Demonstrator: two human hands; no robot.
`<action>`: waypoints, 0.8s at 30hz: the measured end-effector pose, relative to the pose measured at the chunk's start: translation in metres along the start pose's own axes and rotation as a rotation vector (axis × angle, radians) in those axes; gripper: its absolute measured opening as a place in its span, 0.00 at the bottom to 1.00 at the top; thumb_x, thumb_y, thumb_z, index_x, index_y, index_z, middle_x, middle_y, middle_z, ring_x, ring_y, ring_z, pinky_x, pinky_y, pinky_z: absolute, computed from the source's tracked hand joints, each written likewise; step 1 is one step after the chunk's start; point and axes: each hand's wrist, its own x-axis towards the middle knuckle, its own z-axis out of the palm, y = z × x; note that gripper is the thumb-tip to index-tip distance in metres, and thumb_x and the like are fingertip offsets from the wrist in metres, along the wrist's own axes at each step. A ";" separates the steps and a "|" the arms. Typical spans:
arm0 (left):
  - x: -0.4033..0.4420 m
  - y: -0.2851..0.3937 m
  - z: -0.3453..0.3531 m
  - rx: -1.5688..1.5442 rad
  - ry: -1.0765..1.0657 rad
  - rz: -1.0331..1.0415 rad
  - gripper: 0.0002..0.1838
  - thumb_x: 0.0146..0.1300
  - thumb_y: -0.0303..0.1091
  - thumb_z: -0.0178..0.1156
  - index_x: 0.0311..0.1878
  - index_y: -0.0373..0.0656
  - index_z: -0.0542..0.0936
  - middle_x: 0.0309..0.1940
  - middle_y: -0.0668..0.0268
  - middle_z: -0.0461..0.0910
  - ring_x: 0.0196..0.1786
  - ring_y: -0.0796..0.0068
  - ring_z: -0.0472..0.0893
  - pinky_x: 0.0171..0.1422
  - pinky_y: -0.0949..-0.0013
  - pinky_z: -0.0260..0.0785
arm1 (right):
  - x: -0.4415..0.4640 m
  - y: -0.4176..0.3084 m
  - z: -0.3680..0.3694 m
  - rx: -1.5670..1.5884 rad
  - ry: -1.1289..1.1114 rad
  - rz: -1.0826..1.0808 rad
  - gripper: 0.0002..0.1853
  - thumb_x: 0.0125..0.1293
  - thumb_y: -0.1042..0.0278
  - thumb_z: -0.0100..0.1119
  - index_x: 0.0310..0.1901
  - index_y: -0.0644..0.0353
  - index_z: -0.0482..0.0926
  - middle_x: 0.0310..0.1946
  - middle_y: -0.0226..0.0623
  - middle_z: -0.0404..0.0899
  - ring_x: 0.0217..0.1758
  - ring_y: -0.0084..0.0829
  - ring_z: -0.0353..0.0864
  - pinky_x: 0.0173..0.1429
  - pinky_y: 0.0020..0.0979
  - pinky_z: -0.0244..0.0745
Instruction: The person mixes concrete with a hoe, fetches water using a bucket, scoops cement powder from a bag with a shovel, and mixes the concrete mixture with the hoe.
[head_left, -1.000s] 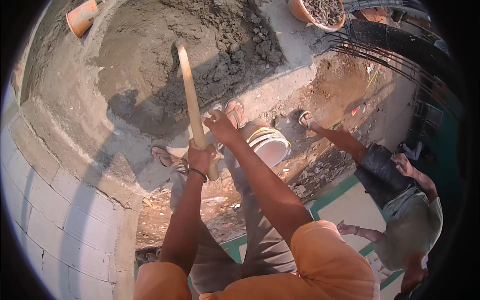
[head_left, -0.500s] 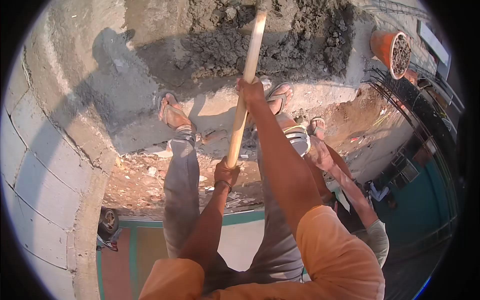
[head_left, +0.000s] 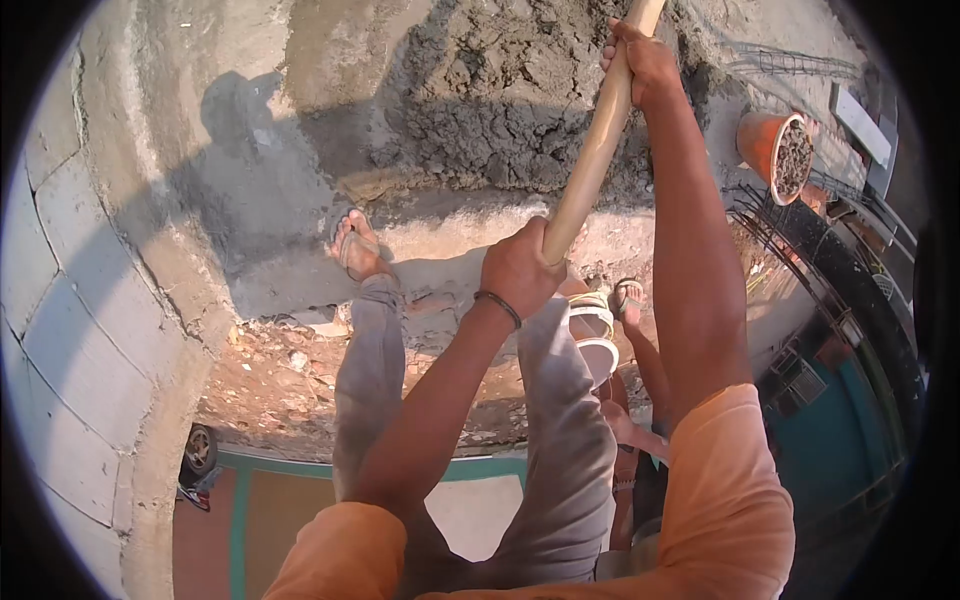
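Note:
A long pale wooden handle slants from the middle of the view up to the top edge, where its far end is out of sight. Round its lower end my left hand is closed, with a dark band on the wrist. Higher up, near the top edge, my right hand grips the same handle. Wet grey mortar lies in a rough heap behind and left of the handle.
An orange bucket of gravel stands at the upper right, near steel bars. White buckets are beside my leg, close to another person's foot and hand. A block wall runs along the left. Rubble covers the lower ground.
Both hands have risen with the handle, the right hand towards the upper right and the left hand up and rightwards. The other person's arm is lower, and two white bucket rims now show.

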 end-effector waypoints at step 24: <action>-0.203 -0.179 -0.201 0.426 -0.208 0.133 0.10 0.46 0.32 0.65 0.32 0.44 0.76 0.28 0.56 0.77 0.38 0.52 0.76 0.44 0.57 0.70 | -0.295 0.132 0.116 0.543 0.156 0.480 0.06 0.64 0.74 0.55 0.39 0.60 0.68 0.28 0.34 0.69 0.27 0.29 0.73 0.35 0.38 0.77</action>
